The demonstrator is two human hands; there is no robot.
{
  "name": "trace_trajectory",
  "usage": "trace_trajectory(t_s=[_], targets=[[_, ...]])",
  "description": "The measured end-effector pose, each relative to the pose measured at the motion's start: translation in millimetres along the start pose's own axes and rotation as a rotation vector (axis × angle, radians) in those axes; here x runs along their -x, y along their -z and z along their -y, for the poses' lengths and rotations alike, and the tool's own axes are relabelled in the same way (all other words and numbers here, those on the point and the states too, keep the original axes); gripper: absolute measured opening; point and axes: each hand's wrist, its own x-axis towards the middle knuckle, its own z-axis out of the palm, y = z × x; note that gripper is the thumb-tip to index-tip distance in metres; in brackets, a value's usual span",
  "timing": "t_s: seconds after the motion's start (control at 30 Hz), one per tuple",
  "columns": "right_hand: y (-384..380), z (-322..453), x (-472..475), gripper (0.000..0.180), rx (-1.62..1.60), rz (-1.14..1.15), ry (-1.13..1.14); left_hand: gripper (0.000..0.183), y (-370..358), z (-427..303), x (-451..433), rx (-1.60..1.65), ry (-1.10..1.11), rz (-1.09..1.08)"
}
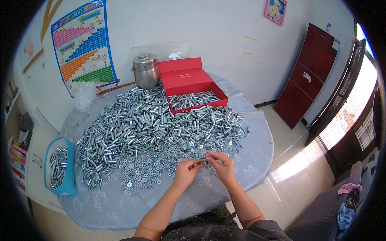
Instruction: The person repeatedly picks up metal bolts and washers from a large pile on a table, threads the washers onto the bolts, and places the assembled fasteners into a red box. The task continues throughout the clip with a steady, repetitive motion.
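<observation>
Over the front edge of a pile of metal washers (150,168), my left hand (185,172) and my right hand (223,167) meet at the fingertips. Between them they pinch a small metal part (204,161), mostly hidden by the fingers, so its exact kind cannot be told. Behind the washers spreads a large heap of short silvery metal tubes (141,120). An open red cardboard box (197,107) full of similar tubes stands at the back of the heap. A blue bin (70,168) at the table's left edge also holds tubes.
A patterned grey tablecloth (169,208) covers the round table. At the back stand a stainless steel canister (146,72) and a spray bottle (175,55), with a clear plastic bag (84,98) to the left. A dark sofa (319,211) lies at right.
</observation>
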Motion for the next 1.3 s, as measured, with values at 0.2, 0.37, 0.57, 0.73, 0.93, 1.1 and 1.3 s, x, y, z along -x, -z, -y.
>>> trace_trajectory(t_s=[0.2, 0.37, 0.57, 0.73, 0.93, 1.1, 1.3], targets=[[-2, -3, -2, 0.020, 0.274, 0.092, 0.267, 0.019, 0, 4, 1, 0.035, 0.005, 0.002], [-12, 2, 0, 0.018, 0.347, 0.132, 0.420, 0.020, 2, 8, 1, 0.149, 0.067, -0.038], [1, -18, 12, 0.022, 0.569, 0.319, 0.224, 0.025, 12, 7, -10, 0.356, 0.112, -0.177], [-4, -17, 18, 0.018, 0.623, 0.308, 0.164, 0.024, 14, 23, -13, 0.481, 0.142, -0.207], [-4, -6, 16, 0.015, 0.616, 0.319, 0.011, 0.020, 16, 20, -14, 0.570, 0.223, -0.222], [-6, -13, 18, 0.014, 0.487, 0.208, 0.050, 0.017, 16, 20, -14, 0.649, 0.248, -0.226], [-6, -18, 11, 0.015, 0.330, 0.113, -0.029, 0.016, 16, 20, -13, 0.697, 0.317, -0.243]])
